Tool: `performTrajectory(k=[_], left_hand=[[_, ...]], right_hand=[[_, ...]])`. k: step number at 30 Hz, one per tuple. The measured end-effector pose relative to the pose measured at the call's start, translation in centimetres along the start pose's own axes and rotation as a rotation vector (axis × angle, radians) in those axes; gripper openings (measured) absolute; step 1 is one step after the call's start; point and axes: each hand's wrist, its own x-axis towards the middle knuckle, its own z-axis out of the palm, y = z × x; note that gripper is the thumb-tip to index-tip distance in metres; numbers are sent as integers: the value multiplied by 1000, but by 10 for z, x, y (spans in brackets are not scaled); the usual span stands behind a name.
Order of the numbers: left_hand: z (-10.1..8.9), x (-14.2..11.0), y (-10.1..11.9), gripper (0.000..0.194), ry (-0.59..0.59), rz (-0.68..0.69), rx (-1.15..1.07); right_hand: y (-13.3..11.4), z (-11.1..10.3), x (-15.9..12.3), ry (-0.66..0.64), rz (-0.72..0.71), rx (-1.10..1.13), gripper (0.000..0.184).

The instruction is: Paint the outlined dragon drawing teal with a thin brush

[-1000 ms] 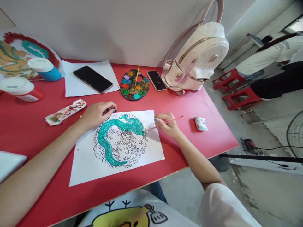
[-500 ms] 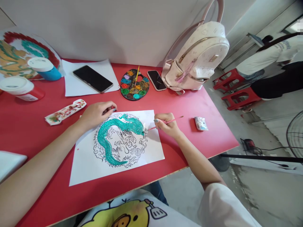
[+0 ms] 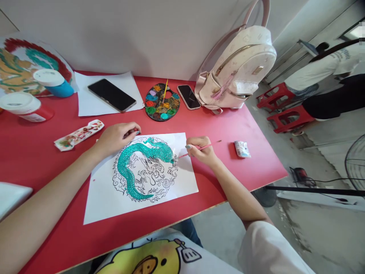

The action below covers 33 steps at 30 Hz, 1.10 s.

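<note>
My right hand (image 3: 202, 149) is closed round a thin pink paintbrush (image 3: 214, 143). The brush's tip meets the right end of the teal part of a dragon drawing (image 3: 125, 167). This black line drawing is on a white sheet; the dragon's body is teal, while its head and the clouds are uncoloured. My left hand (image 3: 119, 137) rests at the sheet's upper left edge, fingers curled in and apparently holding nothing. Beyond the sheet lies a paint palette (image 3: 162, 102) with several colours, a yellow-handled brush (image 3: 165, 90) resting on it.
A large phone (image 3: 111, 95) lies on blank paper, and a smaller phone (image 3: 188, 97) beside a pale backpack (image 3: 236, 72). Paint jars (image 3: 24, 106) and a stained strip (image 3: 79, 135) are on the left. A small packet (image 3: 242, 149) sits right. People sit on red stools (image 3: 288, 118) beyond the table.
The paintbrush in my right hand has shifted very slightly at its tip. My left hand and the sheet have stayed in place.
</note>
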Motion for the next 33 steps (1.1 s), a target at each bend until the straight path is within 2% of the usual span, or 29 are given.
performTrajectory(k=[20,33], left_hand=[[-1,0,0,28,2,11,4],[-3,1,6,30,-15,3,9]], right_hand=[[2,-1,-1,34,-1,-21,80],[-1,-1,0,-17,-7,0,81]])
